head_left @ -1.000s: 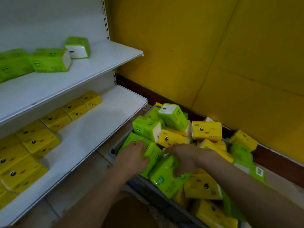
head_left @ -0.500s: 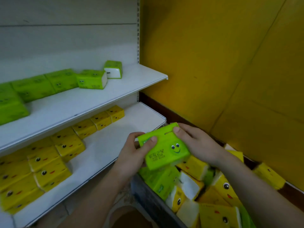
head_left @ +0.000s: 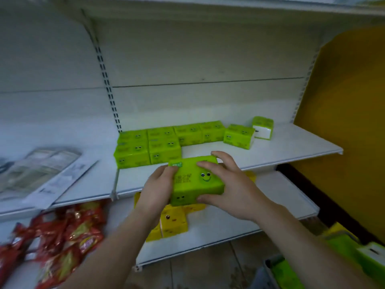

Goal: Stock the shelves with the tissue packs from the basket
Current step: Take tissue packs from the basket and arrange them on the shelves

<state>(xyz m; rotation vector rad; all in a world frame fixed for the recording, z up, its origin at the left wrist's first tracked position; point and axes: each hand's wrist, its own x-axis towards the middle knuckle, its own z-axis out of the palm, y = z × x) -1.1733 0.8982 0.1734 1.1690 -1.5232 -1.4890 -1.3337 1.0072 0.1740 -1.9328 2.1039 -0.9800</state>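
1. White metal shelving fills my view, w/ a yellow wall (head_left: 343, 113) on the right and tiled floor at the bottom.
2. I see the middle shelf (head_left: 291, 147) carrying a group of green tissue packs (head_left: 150, 147): two rows at left, a single row running right along the back panel.
3. One more green pack (head_left: 239, 136) sits just right of that row, and a last one (head_left: 263, 128) stands apart near the right upright, white end face toward me.
4. I'm holding a green pack w/ a smiley face (head_left: 195, 180) in both hands, in front of the middle shelf's front edge, just below the stocked packs. It looks clear of the shelf surface, though I can't tell for sure.
5. Left hand (head_left: 158, 188) grips the pack's left end, fingers curled over the top edge, thumb side hidden.
6. Right hand (head_left: 231, 184) wraps the right end: fingers spread across the top, thumb pressed under the front face.
7. Lower shelf (head_left: 281, 195) holds yellow tissue packs (head_left: 173, 224), partly hidden behind my hands.
8. Left bay: printed paper sheets (head_left: 37, 172) lie on the middle level; red snack bags (head_left: 62, 236) are piled below, blurred.
9. Bottom right corner shows the basket (head_left: 270, 265) rim w/ green packs inside (head_left: 343, 249), also blurred.
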